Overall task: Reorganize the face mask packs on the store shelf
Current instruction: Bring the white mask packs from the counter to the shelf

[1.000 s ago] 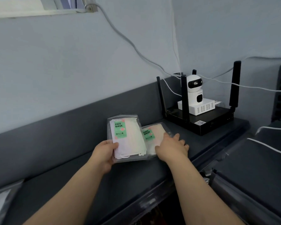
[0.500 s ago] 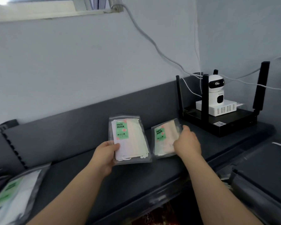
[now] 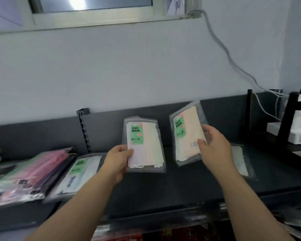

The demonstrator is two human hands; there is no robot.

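Note:
My left hand (image 3: 117, 160) grips the lower left corner of a clear face mask pack (image 3: 146, 146) with a green FACE MASK label, held up above the dark shelf (image 3: 189, 185). My right hand (image 3: 214, 145) holds a second pack (image 3: 186, 134) with peach masks by its right edge, tilted upright to the right of the first. A third pack (image 3: 240, 160) lies flat on the shelf behind my right wrist, partly hidden by it.
At the left of the shelf lie a white-and-blue mask pack (image 3: 80, 173) and a pile of pink and purple packs (image 3: 33, 174). A black router (image 3: 295, 136) with tall antennas and a white camera stands at the right. A slotted upright (image 3: 84, 131) rises at the back.
Both hands have raised their packs off the shelf. The right-hand pack now stands tilted upright, uncovering a third pack beneath. The view has swung left, showing more packs.

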